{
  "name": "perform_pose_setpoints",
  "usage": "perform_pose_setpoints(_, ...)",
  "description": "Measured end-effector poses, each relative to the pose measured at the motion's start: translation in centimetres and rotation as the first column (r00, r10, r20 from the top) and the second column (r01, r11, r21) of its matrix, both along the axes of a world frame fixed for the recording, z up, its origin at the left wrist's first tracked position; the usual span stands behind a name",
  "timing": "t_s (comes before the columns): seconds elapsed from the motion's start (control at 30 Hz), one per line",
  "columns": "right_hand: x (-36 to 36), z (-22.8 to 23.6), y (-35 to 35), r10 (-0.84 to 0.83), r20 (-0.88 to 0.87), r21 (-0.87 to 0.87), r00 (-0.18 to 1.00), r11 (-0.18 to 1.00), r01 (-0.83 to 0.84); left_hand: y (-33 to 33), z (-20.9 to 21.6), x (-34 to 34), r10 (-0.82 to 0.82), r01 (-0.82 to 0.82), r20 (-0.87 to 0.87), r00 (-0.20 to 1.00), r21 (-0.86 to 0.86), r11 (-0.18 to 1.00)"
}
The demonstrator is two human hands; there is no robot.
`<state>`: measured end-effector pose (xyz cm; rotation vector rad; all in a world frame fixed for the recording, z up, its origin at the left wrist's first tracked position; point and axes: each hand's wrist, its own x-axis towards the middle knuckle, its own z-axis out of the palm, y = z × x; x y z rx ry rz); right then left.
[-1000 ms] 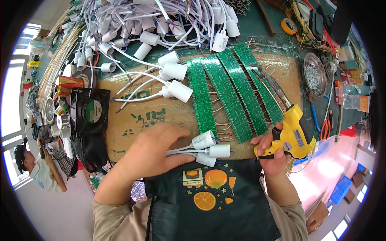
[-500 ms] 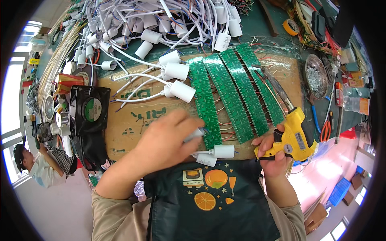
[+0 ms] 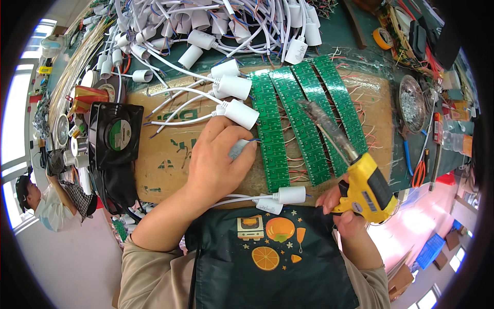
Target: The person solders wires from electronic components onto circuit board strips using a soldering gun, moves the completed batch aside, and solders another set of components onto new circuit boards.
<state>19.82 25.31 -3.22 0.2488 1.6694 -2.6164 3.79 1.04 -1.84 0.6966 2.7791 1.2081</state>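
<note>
My left hand (image 3: 218, 157) is closed round a white cylindrical socket (image 3: 239, 149), partly hidden by the fingers. A blue wire end sticks out of it toward the left edge of the nearest green circuit board strip (image 3: 272, 139). In my right hand (image 3: 342, 208) is a yellow soldering gun (image 3: 371, 185), gripped by its handle. Its dark, worn barrel slants up and left over the board strips. Just beyond my left hand lie several white corded sockets (image 3: 241, 114). Another corded socket (image 3: 289, 195) rests at the near edge, over a second one.
Brown cardboard (image 3: 175, 154) lies under the boards. A black fan (image 3: 114, 135) stands at left. Heaped white corded sockets (image 3: 206, 26) fill the far side. At right are a metal dish (image 3: 411, 100), orange-handled scissors (image 3: 420, 175) and orange tape (image 3: 382, 38). A person (image 3: 46, 201) sits at far left.
My left hand has shifted slightly with its socket and is now sharper. The soldering gun has swung left and lower, its tip now over the middle strips. The whole view has shifted a little.
</note>
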Motion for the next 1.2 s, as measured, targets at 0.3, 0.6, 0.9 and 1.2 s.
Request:
perform_pose_setpoints(0.3, 1.0, 0.2, 0.0, 0.138, 0.073, -0.097, 0.988, 0.987, -0.131, 0.7, -0.5, 0.2, 0.048, -0.048, 0.001, 0.999, 0.081, 0.996)
perform_pose_setpoints(0.6, 1.1, 1.2, -0.1, 0.132, 0.205, -0.056, 0.970, 0.991, -0.123, 0.9, -0.7, 0.1, 0.048, -0.046, -0.025, 0.999, 0.070, 0.996)
perform_pose_setpoints(0.9, 1.8, 0.7, -0.3, 0.120, 0.191, 0.019, 0.974, 0.992, -0.126, 0.9, -0.8, 0.2, 0.063, -0.062, -0.038, 0.997, 0.034, 0.998)
perform_pose_setpoints(1.2, 1.6, 0.9, -0.6, 0.093, 0.275, 0.023, 0.957, 0.994, -0.103, 1.0, -0.9, 0.2, 0.069, -0.068, -0.034, 0.997, 0.027, 0.997)
